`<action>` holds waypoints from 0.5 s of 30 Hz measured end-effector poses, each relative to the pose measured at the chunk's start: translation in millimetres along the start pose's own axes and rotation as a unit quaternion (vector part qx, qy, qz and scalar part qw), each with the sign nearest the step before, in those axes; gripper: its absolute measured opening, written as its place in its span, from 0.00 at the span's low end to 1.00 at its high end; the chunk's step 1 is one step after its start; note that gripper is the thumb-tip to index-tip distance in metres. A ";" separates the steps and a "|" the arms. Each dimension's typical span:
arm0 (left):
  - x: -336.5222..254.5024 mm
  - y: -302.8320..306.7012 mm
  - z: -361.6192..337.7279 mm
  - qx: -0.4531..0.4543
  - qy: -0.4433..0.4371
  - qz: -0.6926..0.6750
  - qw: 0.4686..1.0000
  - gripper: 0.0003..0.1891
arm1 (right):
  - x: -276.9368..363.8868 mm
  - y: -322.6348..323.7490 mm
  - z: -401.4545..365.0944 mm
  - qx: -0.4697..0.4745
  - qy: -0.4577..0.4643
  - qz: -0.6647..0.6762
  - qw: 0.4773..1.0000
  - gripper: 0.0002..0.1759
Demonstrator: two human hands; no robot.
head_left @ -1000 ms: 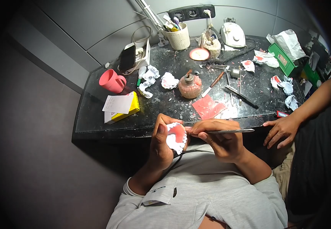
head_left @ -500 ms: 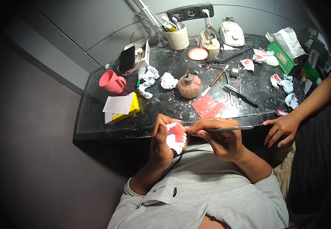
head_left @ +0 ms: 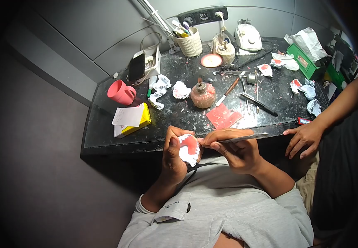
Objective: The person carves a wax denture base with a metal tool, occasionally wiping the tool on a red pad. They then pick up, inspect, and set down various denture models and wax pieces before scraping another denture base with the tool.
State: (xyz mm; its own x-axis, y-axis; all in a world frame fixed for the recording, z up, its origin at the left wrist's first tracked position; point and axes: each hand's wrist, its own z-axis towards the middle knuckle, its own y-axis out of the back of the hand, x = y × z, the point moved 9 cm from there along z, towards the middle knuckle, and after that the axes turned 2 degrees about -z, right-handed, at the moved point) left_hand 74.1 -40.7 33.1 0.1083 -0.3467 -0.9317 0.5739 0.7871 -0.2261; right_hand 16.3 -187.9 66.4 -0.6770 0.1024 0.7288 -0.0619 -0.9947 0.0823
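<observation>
A white dental cast [head_left: 186,154] with pink wax on its inner side is held in my left hand [head_left: 173,153], thumb and fingers around its edge. My right hand [head_left: 236,151] grips a thin metal tool [head_left: 249,137], whose flat end sticks out to the right. The fingertips of my right hand are close beside the cast's right edge; where the tool meets the cast is hidden. Just beyond on the bench [head_left: 154,141] lies a pink wax sheet [head_left: 223,116], with a burner [head_left: 203,96] behind it.
A pink mug [head_left: 121,92], a yellow box [head_left: 139,124] and crumpled papers stand left. Several tools, including a black-handled one [head_left: 258,104], lie at centre right. Another person's hand [head_left: 305,138] rests at the bench's right front edge. A green box [head_left: 302,61] stands behind.
The view has shifted slightly. The tool in my right hand has tilted a little, its free end now higher and further left. My left hand still holds the cast.
</observation>
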 end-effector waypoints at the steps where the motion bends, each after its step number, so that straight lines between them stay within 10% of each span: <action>1: 1.6 2.7 -0.7 -0.015 0.001 0.017 1.000 0.29 | -4.5 0.5 -0.9 0.002 -0.021 0.043 0.999 0.07; 6: 2.4 -4.6 -2.7 0.041 -0.017 -0.048 0.998 0.28 | -14.7 23.4 -5.1 -0.072 -0.114 0.183 0.974 0.08; 15: -7.2 -25.9 -9.5 0.127 -0.119 0.069 0.982 0.38 | 43.5 23.7 -10.2 -0.063 0.147 -0.107 0.981 0.10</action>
State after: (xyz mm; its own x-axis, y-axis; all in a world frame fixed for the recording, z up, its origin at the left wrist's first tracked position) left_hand 50.7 -53.7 43.0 0.3678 -0.3792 -0.8491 0.7218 0.6921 0.0036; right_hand -22.1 -207.2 93.0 -0.8197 0.3207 0.4746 -0.3037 -0.9458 0.1146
